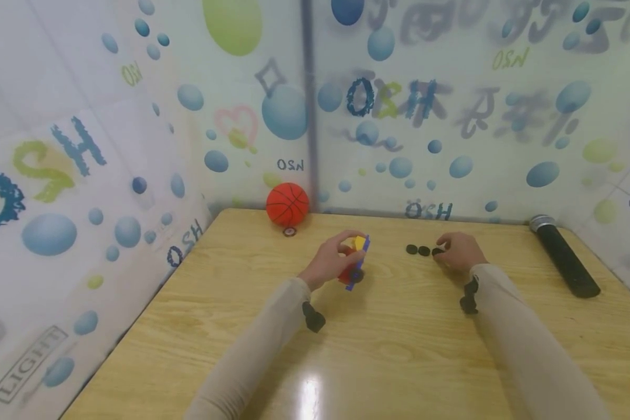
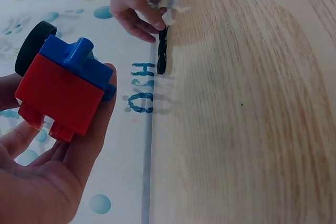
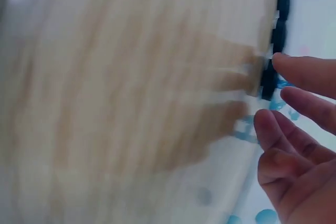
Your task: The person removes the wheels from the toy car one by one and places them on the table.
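My left hand (image 1: 328, 261) grips a toy vehicle (image 2: 58, 95) of red, blue and yellow building blocks, lifted above the table. One black wheel (image 2: 32, 48) is fitted to its blue base. Three black wheels lie in a row on the wooden table: a left one (image 1: 412, 249), a middle one (image 1: 424, 251) and a right one (image 3: 269, 80). Over the right end of that row is my right hand (image 1: 459, 251). Its index fingertip (image 3: 279, 60) is right at the right wheel, while the thumb stays apart from it in the right wrist view.
An orange-red basketball (image 1: 287, 204) sits at the table's back left, with a small round object (image 1: 290, 231) in front of it. A black microphone (image 1: 566, 256) lies at the right. Patterned walls (image 1: 399, 146) border the table (image 1: 388, 350) at the back and sides.
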Demonstrator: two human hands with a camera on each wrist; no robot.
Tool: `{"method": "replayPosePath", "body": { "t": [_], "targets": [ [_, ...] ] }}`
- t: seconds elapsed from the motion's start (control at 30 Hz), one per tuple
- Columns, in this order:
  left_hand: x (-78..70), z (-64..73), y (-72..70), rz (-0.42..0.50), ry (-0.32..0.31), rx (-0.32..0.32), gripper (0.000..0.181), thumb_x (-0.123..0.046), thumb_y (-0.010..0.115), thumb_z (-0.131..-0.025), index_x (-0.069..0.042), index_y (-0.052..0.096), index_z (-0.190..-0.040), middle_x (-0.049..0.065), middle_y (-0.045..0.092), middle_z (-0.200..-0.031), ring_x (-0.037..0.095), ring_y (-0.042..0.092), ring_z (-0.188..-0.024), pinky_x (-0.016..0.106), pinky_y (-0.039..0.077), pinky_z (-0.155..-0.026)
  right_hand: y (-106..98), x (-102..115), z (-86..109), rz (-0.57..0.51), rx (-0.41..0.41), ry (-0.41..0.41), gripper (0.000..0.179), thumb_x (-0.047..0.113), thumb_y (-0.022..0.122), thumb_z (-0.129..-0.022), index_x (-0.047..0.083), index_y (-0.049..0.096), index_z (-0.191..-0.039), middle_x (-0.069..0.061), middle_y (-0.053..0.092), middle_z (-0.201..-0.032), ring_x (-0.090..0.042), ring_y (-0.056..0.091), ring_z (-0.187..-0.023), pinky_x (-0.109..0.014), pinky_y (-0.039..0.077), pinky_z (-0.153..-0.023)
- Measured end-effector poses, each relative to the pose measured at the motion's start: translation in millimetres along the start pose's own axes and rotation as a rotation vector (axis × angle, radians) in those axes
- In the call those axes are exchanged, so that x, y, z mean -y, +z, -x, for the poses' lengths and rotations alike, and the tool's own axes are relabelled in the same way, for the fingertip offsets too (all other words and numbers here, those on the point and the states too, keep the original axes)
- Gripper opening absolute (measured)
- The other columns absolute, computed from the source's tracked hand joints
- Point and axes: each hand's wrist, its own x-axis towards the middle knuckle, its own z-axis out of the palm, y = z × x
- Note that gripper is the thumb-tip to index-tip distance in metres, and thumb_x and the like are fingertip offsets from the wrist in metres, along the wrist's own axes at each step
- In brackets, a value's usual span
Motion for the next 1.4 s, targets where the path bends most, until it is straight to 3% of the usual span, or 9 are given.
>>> {"method": "replayPosePath", "body": {
  "t": [0.2, 0.4, 0.53, 0.7, 0.87, 1.1, 1.2, 1.4],
  "targets": [
    [2.0, -0.8, 3.5, 0.009, 0.001, -0.010, 0.040, -0.027, 0.067, -0.097, -0.034, 0.056, -0.135, 0.011, 0.064, -0.122, 0.023, 0.063, -0.104, 0.032, 0.060, -0.072, -7, 9, 6.4, 0.011, -0.021, -0.058, 0.036, 0.021, 0.069, -0.092, -0.005, 0.066, -0.117, -0.032, 0.068, -0.114, -0.047, 0.064, -0.103, -0.060, 0.051, -0.089],
    [3.5, 0.4, 3.5, 0.020, 0.024, -0.038, 0.040, -0.025, 0.066, -0.098, -0.031, 0.056, -0.136, 0.014, 0.063, -0.126, 0.025, 0.064, -0.106, 0.032, 0.059, -0.073, -11, 31, 13.7, 0.003, -0.045, -0.145, 0.031, 0.018, 0.071, -0.091, -0.003, 0.069, -0.114, -0.023, 0.072, -0.103, -0.033, 0.069, -0.086, -0.050, 0.055, -0.080],
    [4.2, 0.0, 2.0, 0.039, 0.040, -0.069, 0.039, -0.024, 0.066, -0.098, -0.029, 0.056, -0.136, 0.013, 0.061, -0.131, 0.027, 0.063, -0.112, 0.034, 0.059, -0.077, -10, 48, 17.8, -0.071, -0.012, -0.192, 0.029, 0.017, 0.072, -0.091, 0.000, 0.070, -0.115, -0.016, 0.073, -0.098, -0.022, 0.067, -0.080, -0.037, 0.054, -0.070],
    [5.8, -2.9, 0.5, 0.087, 0.016, -0.082, 0.038, -0.024, 0.065, -0.098, -0.030, 0.056, -0.134, 0.013, 0.059, -0.131, 0.026, 0.063, -0.112, 0.036, 0.060, -0.081, -7, 67, 20.4, -0.193, 0.026, -0.259, 0.026, 0.017, 0.072, -0.092, 0.003, 0.072, -0.114, -0.012, 0.074, -0.099, -0.014, 0.067, -0.080, -0.028, 0.052, -0.065],
    [9.2, -6.3, 0.8, 0.164, 0.011, -0.084, 0.039, -0.022, 0.066, -0.098, -0.026, 0.054, -0.135, 0.016, 0.063, -0.123, 0.022, 0.068, -0.101, 0.034, 0.061, -0.080, -1, 83, 22.6, -0.339, 0.080, -0.256, 0.026, 0.019, 0.070, -0.094, 0.007, 0.071, -0.117, -0.011, 0.075, -0.101, -0.015, 0.067, -0.081, -0.029, 0.052, -0.059],
    [9.5, -7.5, 0.4, 0.325, 0.033, -0.071, 0.039, -0.013, 0.063, -0.099, -0.016, 0.049, -0.135, 0.020, 0.066, -0.109, 0.032, 0.077, -0.088, 0.043, 0.063, -0.079, 9, 105, 27.0, -0.509, 0.178, -0.310, 0.032, 0.017, 0.069, -0.094, 0.013, 0.067, -0.126, -0.020, 0.070, -0.111, -0.036, 0.069, -0.092, -0.041, 0.055, -0.063],
    [8.2, -8.0, 0.6, 0.334, 0.035, -0.075, 0.038, -0.013, 0.063, -0.099, -0.016, 0.048, -0.133, 0.020, 0.065, -0.109, 0.034, 0.077, -0.089, 0.044, 0.063, -0.078, 13, 115, 28.9, -0.535, 0.200, -0.350, 0.036, 0.015, 0.070, -0.094, 0.014, 0.065, -0.129, -0.024, 0.067, -0.116, -0.035, 0.070, -0.094, -0.044, 0.055, -0.064],
    [8.5, -10.0, 0.8, 0.306, 0.043, -0.100, 0.036, -0.012, 0.065, -0.098, -0.015, 0.050, -0.130, 0.020, 0.066, -0.115, 0.025, 0.073, -0.094, 0.041, 0.063, -0.077, 21, 129, 30.8, -0.544, 0.242, -0.401, 0.035, 0.014, 0.072, -0.092, 0.016, 0.066, -0.127, -0.016, 0.068, -0.116, -0.024, 0.069, -0.090, -0.049, 0.056, -0.067]
  ]
}}
